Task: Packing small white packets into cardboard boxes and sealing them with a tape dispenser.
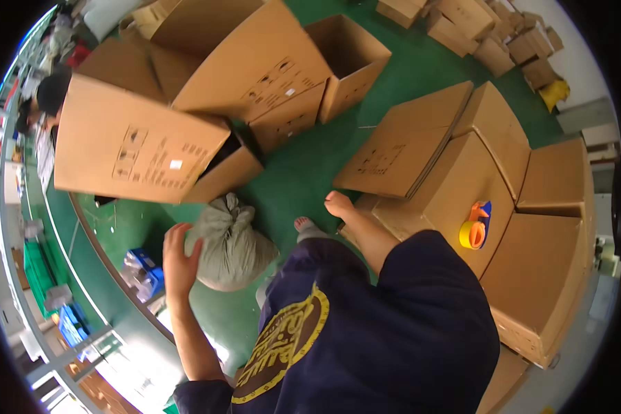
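My left hand is raised with its fingers apart, holding nothing. It is beside a tied grey-green cloth sack that stands on the floor. My right hand is curled closed, and nothing shows in it. It is just below the near corner of a folded flat cardboard box, which leans against a row of closed boxes. On top of a closed carton at my right lies a tape dispenser, blue and orange with a yellow roll.
Large open cartons stand ahead on the left, flaps raised. More cartons pile up by the far right wall, near a yellow bag. A blue bin is at the left, beside a long green-topped bench. Another person is partly hidden behind the cartons.
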A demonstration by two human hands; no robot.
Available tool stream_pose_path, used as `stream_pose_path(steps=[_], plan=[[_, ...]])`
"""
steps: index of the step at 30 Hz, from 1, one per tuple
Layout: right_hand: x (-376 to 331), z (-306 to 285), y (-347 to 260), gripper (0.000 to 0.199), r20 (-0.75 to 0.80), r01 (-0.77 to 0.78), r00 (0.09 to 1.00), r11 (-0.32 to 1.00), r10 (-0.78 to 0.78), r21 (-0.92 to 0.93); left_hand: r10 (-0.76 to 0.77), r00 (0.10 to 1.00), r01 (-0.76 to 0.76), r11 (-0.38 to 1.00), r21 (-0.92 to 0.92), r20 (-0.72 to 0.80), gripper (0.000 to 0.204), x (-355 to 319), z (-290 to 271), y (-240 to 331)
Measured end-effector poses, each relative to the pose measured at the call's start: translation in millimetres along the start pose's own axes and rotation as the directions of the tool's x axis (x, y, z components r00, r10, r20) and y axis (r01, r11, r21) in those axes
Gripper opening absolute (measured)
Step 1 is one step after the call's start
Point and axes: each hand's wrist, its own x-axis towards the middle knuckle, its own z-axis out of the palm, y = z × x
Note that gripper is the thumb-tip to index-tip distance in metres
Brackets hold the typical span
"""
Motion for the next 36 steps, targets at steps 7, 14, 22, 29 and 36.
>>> stream_pose_path(steps=[7, 14, 22, 29, 36], plan=[[28.1, -33.4, -19.2, 0.03, 0.204, 0.068, 0.971, 0.961, -0.126, 0.266, -0.058, 0.893, 0.18, 0.955, -0.235, 0.447, 0.021, 60.2, 96.4, 33.4], [53.3, -73.1, -20.8, 0.028, 0.511, -0.392, 0.856, 0.743, 0.079, 0.542, -0.227, 0.704, 0.333, 0.942, -0.031, 0.673, 0.026, 43.0, 155.5, -86.7], [89.4, -154.4, 30.6, 0.031, -0.296, -0.202, 0.83, 0.75, 0.472, 0.63, 0.032, 0.7, 0.252, 0.924, -0.289, 0.713, 0.026, 249.8, 203.7, 11.8], [33.2, -260.8, -2.4, 0.028, -0.558, -0.037, 0.517, 0.669, 0.649, 0.743, 0.372, 0.483, -0.213, 0.928, -0.305, 0.793, 0.026, 414.0, 320.9, 198.4], [-12.3, -325.3, 23.8, 0.024, -0.661, -0.1, 0.073, 0.665, 0.746, 0.74, 0.586, 0.34, -0.355, 0.804, -0.477, 0.735, 0.033, 490.6, 443.9, 350.3]])
